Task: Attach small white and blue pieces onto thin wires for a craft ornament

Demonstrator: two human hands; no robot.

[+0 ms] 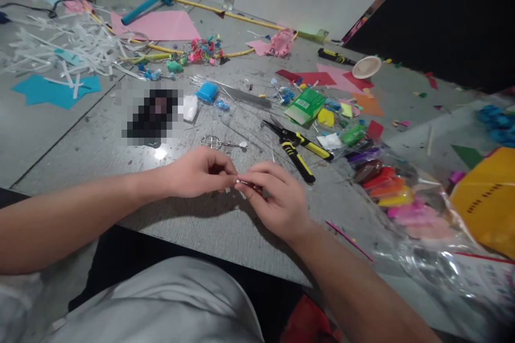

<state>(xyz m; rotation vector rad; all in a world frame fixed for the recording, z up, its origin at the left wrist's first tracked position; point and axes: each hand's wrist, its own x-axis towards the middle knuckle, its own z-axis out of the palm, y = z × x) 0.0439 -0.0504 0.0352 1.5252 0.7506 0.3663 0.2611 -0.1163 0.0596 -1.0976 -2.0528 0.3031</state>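
My left hand (pixel 205 172) and my right hand (pixel 277 195) meet fingertip to fingertip above the near part of the grey table. Both are closed in a pinch around a tiny whitish piece (pixel 238 181), mostly covered by the fingers, its kind too small to tell. Just beyond the hands lies a bent wire figure (pixel 219 142) with a white blob at its right end. To the right rest black-and-yellow pliers (pixel 295 142), handles toward me. A white packet (pixel 190 109) and a blue packet (pixel 206 92) lie farther back, beside thin metal wires (pixel 237 91).
White paper strips (pixel 60 45) and blue paper (pixel 60 90) spread at the left. A green packet (pixel 306 106) and a plastic bag of coloured clay (pixel 406 198) lie right. A yellow tube (pixel 241 19) curves along the back, near a paper cup (pixel 366 67). The table edge (pixel 169 246) runs before my lap.
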